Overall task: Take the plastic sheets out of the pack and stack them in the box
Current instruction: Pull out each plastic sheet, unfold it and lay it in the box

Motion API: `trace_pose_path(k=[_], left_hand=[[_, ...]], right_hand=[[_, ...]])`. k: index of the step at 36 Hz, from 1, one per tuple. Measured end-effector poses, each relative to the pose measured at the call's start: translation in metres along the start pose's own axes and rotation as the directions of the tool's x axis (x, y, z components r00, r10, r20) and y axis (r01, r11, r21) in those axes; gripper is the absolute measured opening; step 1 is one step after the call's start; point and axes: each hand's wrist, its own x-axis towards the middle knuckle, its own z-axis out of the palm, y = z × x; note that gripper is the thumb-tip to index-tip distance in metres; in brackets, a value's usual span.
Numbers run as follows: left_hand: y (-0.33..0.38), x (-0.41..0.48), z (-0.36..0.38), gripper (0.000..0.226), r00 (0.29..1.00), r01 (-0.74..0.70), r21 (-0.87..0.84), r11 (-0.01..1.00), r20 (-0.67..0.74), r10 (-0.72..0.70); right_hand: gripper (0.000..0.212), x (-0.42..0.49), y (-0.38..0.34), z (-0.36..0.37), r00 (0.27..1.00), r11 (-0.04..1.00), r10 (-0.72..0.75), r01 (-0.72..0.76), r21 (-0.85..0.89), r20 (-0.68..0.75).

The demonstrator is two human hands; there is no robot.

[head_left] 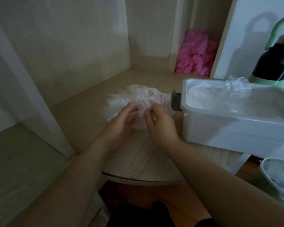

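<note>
Centre, on the pale worktop [138, 161]: crumpled clear pack [161, 98] with red print, just left of the white box [220, 128]. Right hand [162, 125] — fingertips pinching a fold of clear plastic sheet [142, 110] at the pack's near edge. Left hand [121, 123] cupped against the same plastic, fingers half curled; grip too blurred to tell. Inside the box, far end: loose clear sheets [211, 94]. Behind — pink bag [195, 53] in a niche, dark bottle [275, 63] at right.
</note>
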Motion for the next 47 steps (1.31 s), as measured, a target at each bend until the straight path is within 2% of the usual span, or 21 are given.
trace_pose_path(k=[2,4,8,9,11,13,15,17,19,22,26,28,29,31,32,33,35,37,40,44,47], left_hand=[[0.001,-0.001,0.000,0.079,0.998,0.062,-0.020,0.998,0.005,-0.062],[0.005,-0.004,0.002,0.084,0.998,0.060,-0.017,0.998,0.024,-0.059],[0.017,-0.009,0.008,0.068,1.000,-0.029,-0.073,0.997,0.009,0.030],[0.020,-0.010,0.008,0.066,0.998,-0.060,-0.087,0.994,-0.002,0.060],[0.025,-0.010,0.008,0.061,0.992,-0.124,-0.134,0.983,0.018,0.127],[0.030,-0.014,0.010,0.047,0.983,-0.153,-0.159,0.975,0.076,0.167],[0.034,-0.015,0.011,0.030,0.983,-0.164,-0.122,0.979,0.067,0.173],[0.039,-0.015,0.014,0.027,0.983,-0.178,-0.159,0.971,0.006,0.181],[0.047,-0.017,0.019,0.031,0.986,-0.164,-0.267,0.950,-0.015,0.166],[0.057,-0.021,0.023,0.034,0.990,-0.136,-0.375,0.917,-0.021,0.138],[0.069,-0.028,0.028,0.028,0.981,-0.078,-0.557,0.827,0.104,0.163],[0.074,-0.030,0.029,0.043,0.964,-0.047,-0.639,0.768,0.173,0.203],[0.076,-0.030,0.029,0.051,0.958,-0.036,-0.656,0.754,0.193,0.213],[0.080,-0.031,0.033,0.063,0.959,-0.029,-0.640,0.768,0.200,0.203],[0.084,-0.032,0.037,0.063,0.963,-0.036,-0.606,0.795,0.192,0.190],[0.086,-0.034,0.042,0.054,0.970,-0.059,-0.560,0.827,0.165,0.181],[0.092,-0.037,0.052,0.025,0.981,-0.110,-0.455,0.884,0.092,0.170],[0.094,-0.038,0.061,0.018,0.987,-0.139,-0.342,0.929,0.029,0.158],[0.093,-0.035,0.070,0.020,0.975,-0.221,-0.185,0.957,-0.077,0.210],[0.095,-0.030,0.083,0.034,0.953,-0.294,-0.082,0.952,-0.102,0.285],[0.098,-0.024,0.093,0.031,0.955,-0.297,-0.056,0.953,-0.035,0.295]], right_hand=[[0.020,0.004,-0.012,-0.006,1.000,0.998,0.026,-0.025,0.054,-0.018],[0.026,0.008,-0.020,-0.012,0.998,0.995,0.035,-0.030,0.090,-0.048],[0.033,0.014,-0.031,-0.023,0.997,1.000,0.002,0.001,0.031,-0.079],[0.030,0.015,-0.032,-0.026,0.999,1.000,-0.025,0.025,-0.002,-0.043],[0.024,0.016,-0.035,-0.031,0.988,0.997,-0.052,0.059,-0.048,0.143],[0.025,0.014,-0.038,-0.034,0.944,0.998,-0.054,0.063,-0.018,0.325],[0.029,0.010,-0.044,-0.041,0.921,0.996,-0.068,0.041,0.078,0.385],[0.037,0.006,-0.052,-0.052,0.947,0.992,-0.063,0.023,0.128,0.315],[0.041,0.003,-0.053,-0.062,0.993,0.994,-0.002,-0.010,0.105,0.120],[0.037,0.000,-0.055,-0.071,0.990,0.985,0.094,-0.076,0.157,-0.110],[0.036,0.004,-0.063,-0.085,0.979,0.960,0.118,-0.069,0.270,-0.169],[0.056,0.009,-0.065,-0.093,0.980,0.932,0.163,-0.116,0.344,-0.111],[0.075,0.013,-0.065,-0.096,0.979,0.914,0.198,-0.164,0.370,-0.054],[0.108,0.015,-0.069,-0.103,0.962,0.879,0.252,-0.271,0.392,0.101],[0.114,0.015,-0.071,-0.106,0.946,0.855,0.271,-0.322,0.407,0.179],[0.109,0.015,-0.071,-0.110,0.930,0.830,0.283,-0.360,0.427,0.233],[0.073,0.017,-0.070,-0.119,0.925,0.770,0.284,-0.376,0.515,0.251],[0.031,0.018,-0.069,-0.126,0.926,0.700,0.312,-0.376,0.607,0.213],[0.019,0.017,-0.065,-0.141,0.898,0.609,0.378,-0.424,0.670,0.225],[0.018,0.013,-0.057,-0.172,0.857,0.532,0.330,-0.514,0.673,0.395],[0.055,0.010,-0.050,-0.195,0.789,0.490,0.307,-0.610,0.622,0.532]])
